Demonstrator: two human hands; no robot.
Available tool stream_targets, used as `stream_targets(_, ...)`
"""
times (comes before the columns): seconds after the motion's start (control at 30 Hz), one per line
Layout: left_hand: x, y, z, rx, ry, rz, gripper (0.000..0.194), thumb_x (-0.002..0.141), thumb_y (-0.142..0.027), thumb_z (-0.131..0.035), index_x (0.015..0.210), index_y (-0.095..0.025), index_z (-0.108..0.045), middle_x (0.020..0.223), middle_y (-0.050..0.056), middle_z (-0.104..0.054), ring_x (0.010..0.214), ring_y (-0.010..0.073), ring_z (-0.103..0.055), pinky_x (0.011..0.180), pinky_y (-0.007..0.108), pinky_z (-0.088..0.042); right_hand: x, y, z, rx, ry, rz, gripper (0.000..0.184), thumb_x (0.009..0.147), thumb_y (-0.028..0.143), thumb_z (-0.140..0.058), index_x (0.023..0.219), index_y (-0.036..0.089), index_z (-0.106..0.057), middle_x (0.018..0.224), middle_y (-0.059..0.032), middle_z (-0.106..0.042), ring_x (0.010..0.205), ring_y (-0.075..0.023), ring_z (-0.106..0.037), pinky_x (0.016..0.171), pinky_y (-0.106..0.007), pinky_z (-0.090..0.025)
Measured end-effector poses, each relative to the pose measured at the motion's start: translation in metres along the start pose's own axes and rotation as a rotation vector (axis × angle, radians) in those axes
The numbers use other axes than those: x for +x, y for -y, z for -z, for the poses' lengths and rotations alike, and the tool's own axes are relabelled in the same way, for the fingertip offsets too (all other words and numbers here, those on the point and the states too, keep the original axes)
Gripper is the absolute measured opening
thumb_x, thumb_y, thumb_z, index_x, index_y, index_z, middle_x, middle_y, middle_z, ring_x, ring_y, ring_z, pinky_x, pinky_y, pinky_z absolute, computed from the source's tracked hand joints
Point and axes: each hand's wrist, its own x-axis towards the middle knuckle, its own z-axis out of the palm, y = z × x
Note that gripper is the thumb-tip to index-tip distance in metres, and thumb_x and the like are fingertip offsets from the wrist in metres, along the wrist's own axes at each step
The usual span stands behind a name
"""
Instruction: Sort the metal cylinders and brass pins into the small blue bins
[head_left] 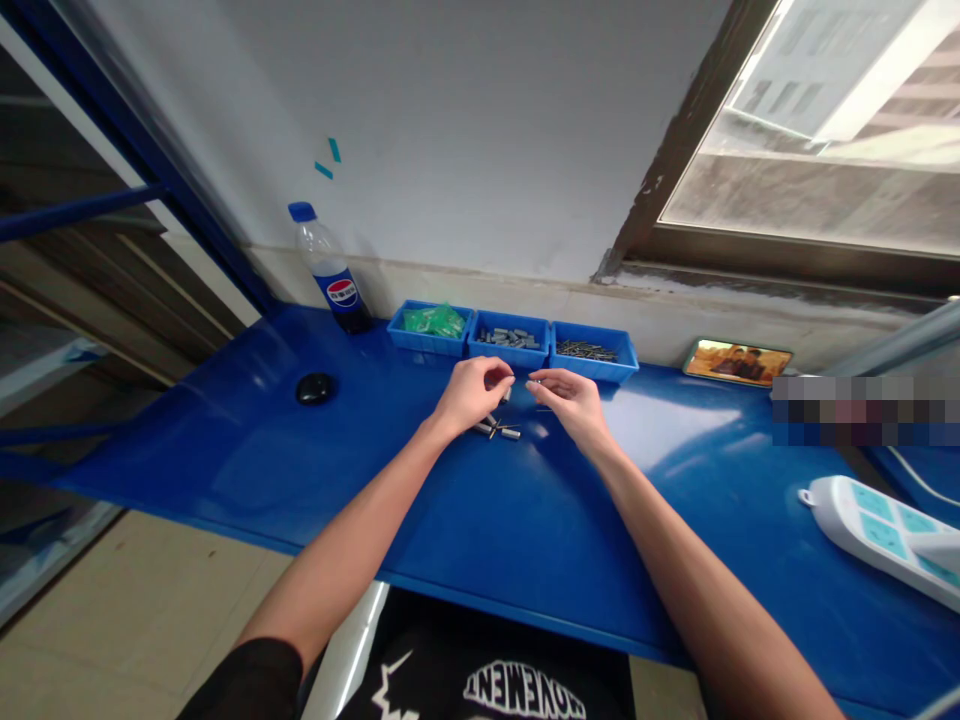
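My left hand (474,390) is closed in a pinch, with a small grey metal cylinder (507,394) at its fingertips. Just to the right, my right hand (573,400) has thumb and finger pressed together; what is between them is too small to make out. The two hands are close but apart. On the table below them lies a small group of loose metal cylinders (511,434) and thin pins (493,430). Behind the hands stand a blue bin of grey cylinders (509,358) and a blue bin of thin metal pins (598,371).
Left in the row is a blue bin (427,344) with green plastic pieces. A cola bottle (341,290) stands by the wall, with a black rounded object (314,388) nearer. At right are a propped phone (739,362) and a white power strip (840,515) on the blue table (510,530).
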Motion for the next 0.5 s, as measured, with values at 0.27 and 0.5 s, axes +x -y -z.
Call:
stream_targets(0.27, -0.005, 0.003, -0.002, 0.376, 0.148, -0.048, 0.027, 0.084, -0.028, -0.078, 0.109, -0.020, -0.077, 0.097, 0.006, -0.078, 0.090, 0.0241, -0.073, 0.080, 0.032, -0.057, 0.000, -0.001, -0.004, 0.048, -0.015, 0.179, 0.057, 0.089, 0.042, -0.076, 0.143, 0.030, -0.060, 0.147, -0.0118, -0.064, 0.121, -0.0284, -0.070, 0.105, -0.048, -0.057)
stream_targets(0.5, -0.006, -0.001, -0.012, 0.189, 0.077, -0.069, 0.021, 0.092, -0.014, -0.064, 0.109, -0.020, -0.074, 0.100, 0.007, -0.079, 0.090, 0.0220, -0.075, 0.084, 0.032, -0.058, -0.002, -0.018, 0.000, -0.039, -0.087, 0.155, 0.033, 0.090, 0.042, -0.074, 0.118, 0.025, -0.072, 0.110, -0.0086, -0.079, 0.102, -0.0259, -0.074, 0.093, -0.042, -0.058)
